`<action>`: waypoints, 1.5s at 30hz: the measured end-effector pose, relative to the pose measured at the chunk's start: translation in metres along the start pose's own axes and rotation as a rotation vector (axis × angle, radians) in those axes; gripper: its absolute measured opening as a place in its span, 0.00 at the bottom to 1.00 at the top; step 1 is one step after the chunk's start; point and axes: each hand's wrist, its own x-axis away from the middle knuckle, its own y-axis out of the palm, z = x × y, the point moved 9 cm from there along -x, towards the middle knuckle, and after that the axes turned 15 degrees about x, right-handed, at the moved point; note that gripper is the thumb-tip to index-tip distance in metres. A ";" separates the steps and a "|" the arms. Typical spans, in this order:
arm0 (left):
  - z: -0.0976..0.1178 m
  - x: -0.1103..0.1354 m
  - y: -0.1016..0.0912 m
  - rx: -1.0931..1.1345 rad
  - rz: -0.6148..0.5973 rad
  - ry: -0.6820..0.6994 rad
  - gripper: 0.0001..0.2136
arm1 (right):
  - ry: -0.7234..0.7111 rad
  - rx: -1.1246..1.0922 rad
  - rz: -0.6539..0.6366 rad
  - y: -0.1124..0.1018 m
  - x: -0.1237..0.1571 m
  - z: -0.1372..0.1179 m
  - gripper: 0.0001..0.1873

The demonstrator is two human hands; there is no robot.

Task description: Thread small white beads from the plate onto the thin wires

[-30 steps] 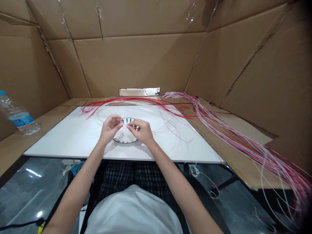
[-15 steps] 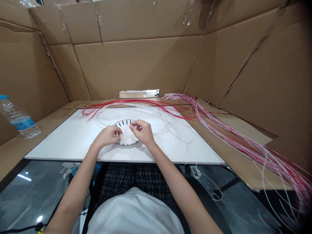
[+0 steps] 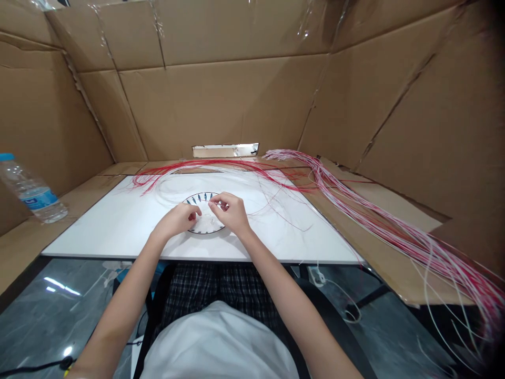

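Red-and-white wires (image 3: 374, 227) are stretching right of a notched disc (image 3: 199, 198), right hand (image 3: 232, 212) pinching narrow, left hand (image 3: 175, 220) half-curled at its rim.

A plastic water bottle (image 3: 31, 192) lying on a cardboard sheet (image 3: 27, 247), cardboard walls (image 3: 221, 100), white board (image 3: 90, 242), marbled floor (image 3: 51, 295)

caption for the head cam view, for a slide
Left hand and right hand over a round plate, red-and-white wires alongside

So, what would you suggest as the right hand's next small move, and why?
Probably press the fine wire the right hand seems to pinch into the nearest dark notch of the round disc: the fingertips sit by that rim, and the left hand lies on it.
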 end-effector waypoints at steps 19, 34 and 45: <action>0.003 0.003 -0.010 0.281 0.165 0.037 0.17 | 0.001 -0.031 -0.016 0.001 0.000 0.000 0.05; -0.038 0.017 -0.017 1.509 0.529 -0.066 0.17 | 0.046 -0.132 -0.078 0.008 0.001 -0.001 0.06; -0.031 0.017 -0.013 1.493 0.471 -0.092 0.15 | 0.015 -0.115 -0.111 0.012 0.003 -0.005 0.06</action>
